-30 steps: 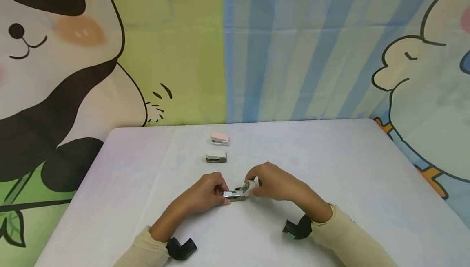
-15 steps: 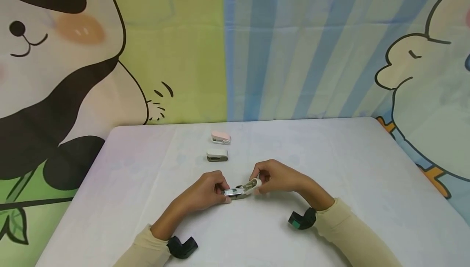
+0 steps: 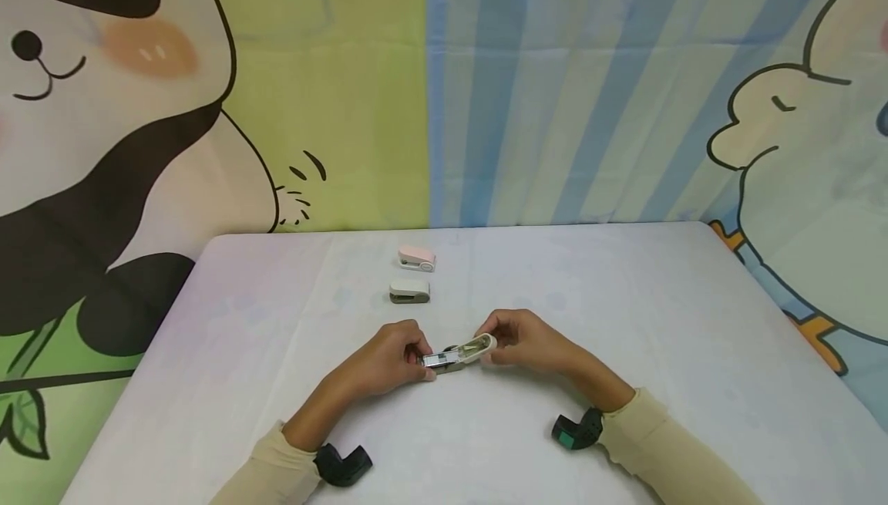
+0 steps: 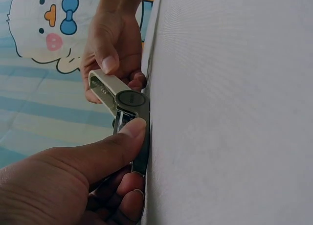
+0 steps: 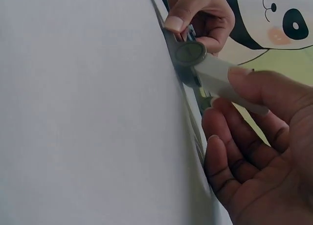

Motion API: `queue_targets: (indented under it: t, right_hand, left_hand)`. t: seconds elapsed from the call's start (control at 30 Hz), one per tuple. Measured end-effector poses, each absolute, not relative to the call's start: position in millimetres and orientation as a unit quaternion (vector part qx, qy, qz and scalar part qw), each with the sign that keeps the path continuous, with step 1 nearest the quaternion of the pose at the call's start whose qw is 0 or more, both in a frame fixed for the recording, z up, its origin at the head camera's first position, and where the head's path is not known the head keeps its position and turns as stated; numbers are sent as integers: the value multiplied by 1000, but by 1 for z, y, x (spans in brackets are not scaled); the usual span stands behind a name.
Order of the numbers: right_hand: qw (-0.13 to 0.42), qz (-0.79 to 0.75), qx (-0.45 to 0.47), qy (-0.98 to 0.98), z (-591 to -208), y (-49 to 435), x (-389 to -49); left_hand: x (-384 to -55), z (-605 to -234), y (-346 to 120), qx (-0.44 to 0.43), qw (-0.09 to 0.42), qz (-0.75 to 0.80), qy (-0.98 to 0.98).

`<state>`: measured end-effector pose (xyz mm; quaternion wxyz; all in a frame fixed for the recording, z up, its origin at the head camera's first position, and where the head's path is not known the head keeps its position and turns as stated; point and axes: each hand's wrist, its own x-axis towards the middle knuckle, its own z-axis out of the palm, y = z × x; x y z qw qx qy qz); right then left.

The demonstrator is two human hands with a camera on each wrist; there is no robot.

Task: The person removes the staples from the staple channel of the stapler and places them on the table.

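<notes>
A small stapler (image 3: 458, 354) with a white top and grey base lies between the two hands, its top swung far back so the metal staple channel shows. My left hand (image 3: 391, 358) pinches the base end, with the thumb (image 4: 133, 129) over its side in the left wrist view. My right hand (image 3: 533, 345) holds the raised white top (image 5: 220, 78) between thumb and fingers. In the right wrist view the round hinge cap (image 5: 191, 53) faces the camera. Staples inside the channel are too small to make out.
Farther back on the white table (image 3: 590, 281) stand a closed white and grey stapler (image 3: 409, 291) and a closed pink one (image 3: 416, 259) behind it. Black wrist cameras sit under both forearms. A cartoon-printed cloth (image 3: 361, 104) hangs beyond the table's back edge.
The stapler's top has swung farther back toward the right and lies flatter, drawn by the right hand, which has moved slightly right. The left hand keeps its grip on the base.
</notes>
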<state>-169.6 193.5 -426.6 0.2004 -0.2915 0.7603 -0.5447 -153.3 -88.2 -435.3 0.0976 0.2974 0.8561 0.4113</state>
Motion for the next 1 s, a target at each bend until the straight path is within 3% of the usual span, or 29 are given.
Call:
queue_targets:
  t: [0.17, 0.3, 0.5, 0.63, 1.0]
  right_hand:
    - [150, -507, -314, 789, -397, 188, -163]
    - [41, -517, -336, 786, -380, 177, -155]
    - [-102, -512, -408, 749, -392, 148, -147]
    - [-121, -468, -435, 759, -399, 132, -141]
    - [-60, -425, -388, 816, -407, 126, -138]
  left_hand:
    - [-154, -437, -88, 299, 98, 412, 855]
    - [-154, -437, -88, 305, 96, 414, 852]
    - [-156, -437, -89, 312, 90, 407, 854]
    - [-157, -437, -90, 319, 84, 398, 856]
    - [-157, -438, -89, 321, 84, 393, 858]
